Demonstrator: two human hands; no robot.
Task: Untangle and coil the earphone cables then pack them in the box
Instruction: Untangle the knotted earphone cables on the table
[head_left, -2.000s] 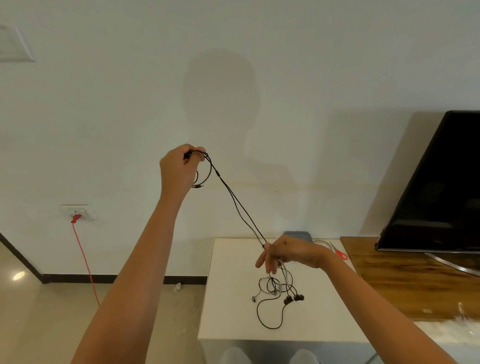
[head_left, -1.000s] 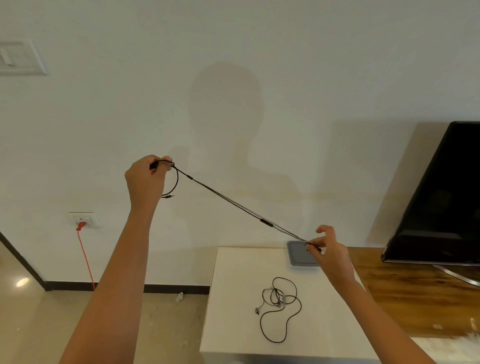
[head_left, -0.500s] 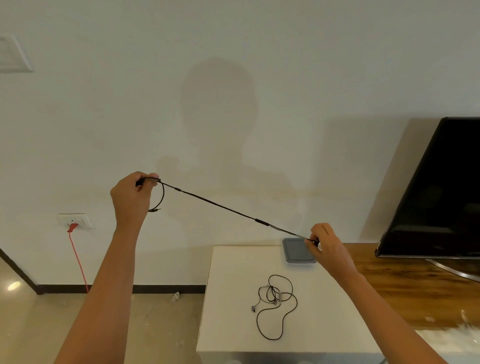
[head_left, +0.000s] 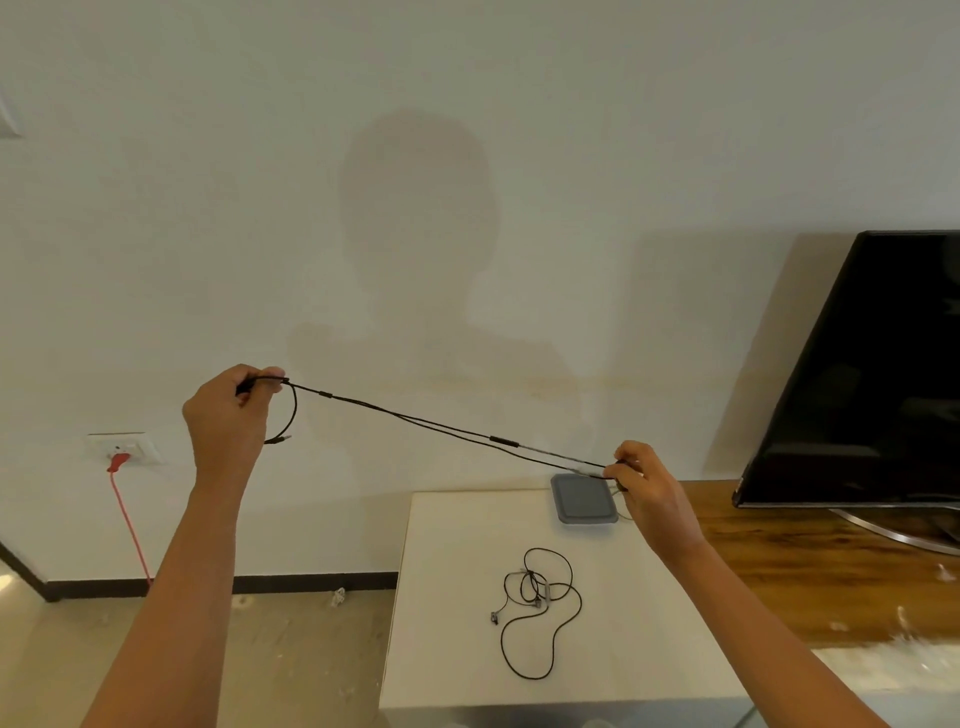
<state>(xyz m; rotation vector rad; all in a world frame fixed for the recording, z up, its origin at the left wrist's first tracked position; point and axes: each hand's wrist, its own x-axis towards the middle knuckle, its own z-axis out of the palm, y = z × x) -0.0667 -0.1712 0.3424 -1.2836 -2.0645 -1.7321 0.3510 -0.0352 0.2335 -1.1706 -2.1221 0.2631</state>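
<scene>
While my left hand (head_left: 226, 418) pinches one end of a black earphone cable (head_left: 447, 431), right hand (head_left: 647, 486) pinching the other at four o'clock, cable taut above white table (head_left: 452, 644), second tangled earphone (head_left: 537, 605) lying there, grey box (head_left: 584, 499) at its twelve o'clock.

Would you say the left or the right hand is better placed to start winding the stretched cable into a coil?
Probably the right hand. The left hand already pinches the cable with a small loop hanging below it, so it can anchor the coil while the right, at the far end, brings cable over.
</scene>
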